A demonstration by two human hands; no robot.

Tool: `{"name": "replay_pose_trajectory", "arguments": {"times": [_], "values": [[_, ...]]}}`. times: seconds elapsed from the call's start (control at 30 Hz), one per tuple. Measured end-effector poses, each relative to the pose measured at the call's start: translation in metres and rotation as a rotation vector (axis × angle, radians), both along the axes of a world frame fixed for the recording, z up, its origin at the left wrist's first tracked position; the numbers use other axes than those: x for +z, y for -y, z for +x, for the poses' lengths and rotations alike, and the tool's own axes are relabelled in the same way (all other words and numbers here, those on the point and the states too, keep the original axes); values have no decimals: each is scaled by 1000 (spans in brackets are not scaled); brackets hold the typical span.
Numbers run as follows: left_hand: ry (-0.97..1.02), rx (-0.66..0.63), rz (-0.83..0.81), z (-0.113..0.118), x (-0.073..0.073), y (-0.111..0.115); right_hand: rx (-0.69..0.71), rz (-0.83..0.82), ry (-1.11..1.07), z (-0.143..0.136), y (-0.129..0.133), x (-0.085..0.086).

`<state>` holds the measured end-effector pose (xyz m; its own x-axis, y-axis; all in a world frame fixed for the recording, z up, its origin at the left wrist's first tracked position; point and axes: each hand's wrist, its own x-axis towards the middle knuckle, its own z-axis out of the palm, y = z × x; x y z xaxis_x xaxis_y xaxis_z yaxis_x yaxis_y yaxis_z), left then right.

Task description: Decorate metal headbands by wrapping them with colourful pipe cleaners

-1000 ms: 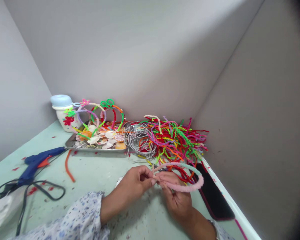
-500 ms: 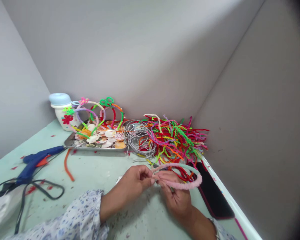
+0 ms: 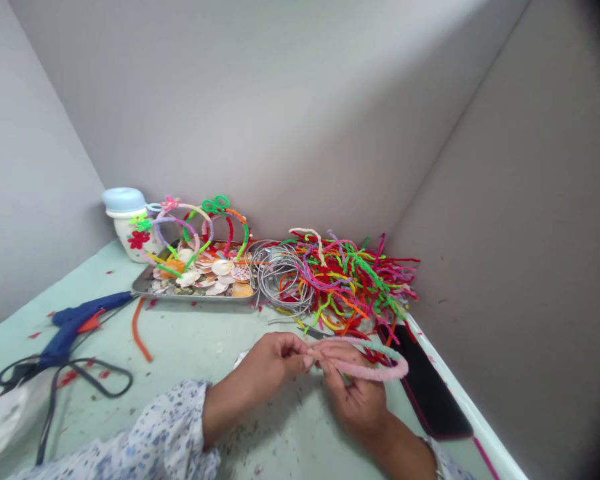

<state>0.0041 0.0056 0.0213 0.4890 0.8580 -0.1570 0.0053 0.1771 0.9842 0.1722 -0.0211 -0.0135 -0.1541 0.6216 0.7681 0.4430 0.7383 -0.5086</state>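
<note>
Between my two hands is a hoop [image 3: 375, 371] wrapped in fuzzy pipe cleaner, pale pink with a mint-green stretch on its far side. My left hand [image 3: 275, 360] pinches the hoop's left end between thumb and fingertips. My right hand [image 3: 355, 393] is closed on the hoop close beside that pinch, and its fingers pass under the ring. The small ends between the fingertips are partly hidden. Just beyond the hands lie dark scissors [image 3: 316, 331], partly covered, and a heap of colourful pipe cleaners [image 3: 350, 273].
A metal tray [image 3: 195, 298] holds shells and several finished pipe-cleaner hoops. A coil of silver wire [image 3: 283, 283] lies beside it. At left are a blue glue gun [image 3: 70, 327] with its cord and a white bottle [image 3: 130, 233]. A black phone [image 3: 433, 393] lies along the table's right edge.
Both hands stay at the hoop's left end. The hoop has tilted flatter, its far side lower than before. The whole view has shifted slightly.
</note>
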Motion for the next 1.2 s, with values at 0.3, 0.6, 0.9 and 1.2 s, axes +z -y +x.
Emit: {"name": "replay_pose_trajectory", "arguments": {"times": [0.3,0.6,0.9,1.2], "values": [[53,-5,-17,-1,4,-2,-19,-14,-23,-1,-2,1],[-59,-67,-146,-4,9,-1,25,39,69,2,0,1],[18,53,88,2,-9,6,2,-19,24,2,-2,0],[-204,249,679,0,-15,15,23,-42,-19,1,-1,-1]]}}
